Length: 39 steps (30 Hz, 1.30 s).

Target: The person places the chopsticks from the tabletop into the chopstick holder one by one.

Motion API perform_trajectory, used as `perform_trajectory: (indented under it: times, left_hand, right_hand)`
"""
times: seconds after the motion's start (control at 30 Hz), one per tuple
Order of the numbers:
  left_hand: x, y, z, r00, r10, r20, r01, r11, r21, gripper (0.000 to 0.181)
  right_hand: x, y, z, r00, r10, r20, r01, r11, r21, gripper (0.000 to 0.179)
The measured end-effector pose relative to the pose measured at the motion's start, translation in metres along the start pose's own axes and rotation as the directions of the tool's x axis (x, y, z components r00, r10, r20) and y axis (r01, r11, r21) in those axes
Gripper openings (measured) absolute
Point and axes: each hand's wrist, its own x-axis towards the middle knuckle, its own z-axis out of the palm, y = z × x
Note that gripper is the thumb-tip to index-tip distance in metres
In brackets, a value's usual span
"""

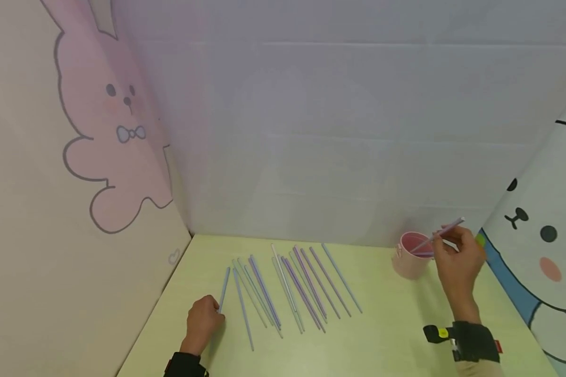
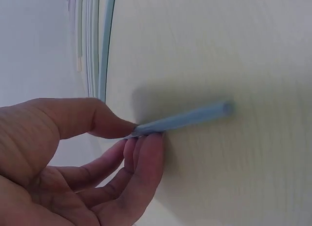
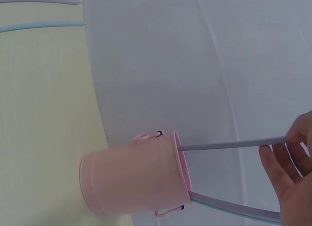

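My left hand (image 1: 203,322) pinches a pale blue straw (image 2: 190,117) between thumb and fingertips, at the left end of a spread of straws. In the left wrist view, one end of it points out past the fingers over the table. On the right, my right hand (image 1: 459,262) is raised beside a small pink bucket (image 1: 409,262). Its thumb and fingers pinch a purple straw (image 3: 234,144) whose lower end is inside the bucket's mouth. More straws (image 3: 234,210), purple and pale green, lean out of the same bucket below it.
Several loose straws (image 1: 306,283) in blue, purple, green and white lie roughly parallel on the light yellow table (image 1: 377,345). Behind the table rises a pale backdrop (image 1: 335,131). Side panels carry a pink rabbit (image 1: 118,115) and a white cartoon animal (image 1: 547,225).
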Motion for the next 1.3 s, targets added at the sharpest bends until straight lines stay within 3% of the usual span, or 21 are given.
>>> perform_trajectory:
  times: [0.13,0.4,0.73,0.83,1.0,1.13,1.3]
  left_hand:
    - [-0.001,-0.002,-0.002,0.999,-0.028,0.04,0.028,1.0,0.005,0.012]
    - [-0.005,-0.003,-0.006,0.996,-0.04,0.077,0.042,0.999,-0.022,0.012]
    - [-0.004,-0.009,-0.003,0.998,-0.052,0.039,0.054,0.997,-0.053,0.021]
    - [-0.003,-0.005,-0.001,0.998,-0.054,0.045,0.058,0.995,-0.08,0.022]
    - [-0.002,0.004,0.002,0.998,-0.037,0.041,0.041,0.993,-0.107,0.024]
    - [-0.001,0.014,0.004,0.999,-0.023,0.037,0.028,0.99,-0.136,0.025]
    - [-0.002,0.029,0.012,0.997,0.029,0.065,-0.016,0.981,-0.193,0.027]
  right_hand:
    - [-0.004,0.0,-0.002,0.998,0.027,0.057,-0.025,0.999,-0.031,0.029]
    - [-0.005,0.008,-0.006,0.998,0.01,0.061,-0.007,0.999,-0.053,0.03]
    - [-0.005,0.009,-0.014,1.0,0.005,0.014,-0.003,0.991,-0.134,0.032]
    - [-0.004,0.009,-0.015,0.999,-0.038,-0.003,0.037,0.988,-0.151,0.024]
    - [-0.001,0.0,-0.015,0.984,-0.179,0.018,0.179,0.961,-0.213,0.013]
    - [0.0,-0.011,-0.007,0.966,-0.247,0.069,0.257,0.943,-0.212,0.012]
    - [-0.018,-0.025,0.011,0.952,-0.218,0.216,0.254,0.955,-0.152,0.021]
